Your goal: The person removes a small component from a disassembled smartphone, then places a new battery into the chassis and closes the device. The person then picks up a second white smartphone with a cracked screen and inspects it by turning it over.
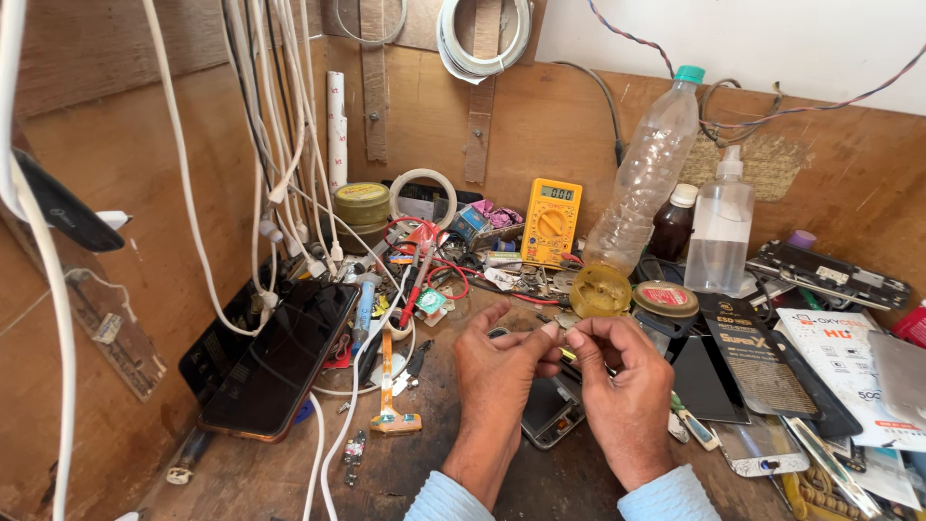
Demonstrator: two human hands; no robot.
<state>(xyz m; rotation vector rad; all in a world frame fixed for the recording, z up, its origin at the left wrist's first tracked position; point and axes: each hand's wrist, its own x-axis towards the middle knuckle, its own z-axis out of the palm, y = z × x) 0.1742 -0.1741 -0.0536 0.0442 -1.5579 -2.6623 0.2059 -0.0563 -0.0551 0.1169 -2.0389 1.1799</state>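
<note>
I see a cluttered wooden tabletop (424, 463) walled by brown boards. My left hand (497, 371) and right hand (622, 386) meet fingertip to fingertip near centre, each grip pinching a tiny part I cannot identify, above a small grey phone (550, 410); a yellow multimeter (551, 220) stands farther back.

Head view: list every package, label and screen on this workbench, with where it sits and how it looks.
Yellow handheld multimeter: against the back board, grey screen, round dial.
Large dark-screened phone: left, leaning, glossy black.
Black flat sachet package: right of the right hand, gold and red print.
White flat packet: far right, red and black print.
Round red-labelled tin lid: beside the clear plastic bottle.
</note>
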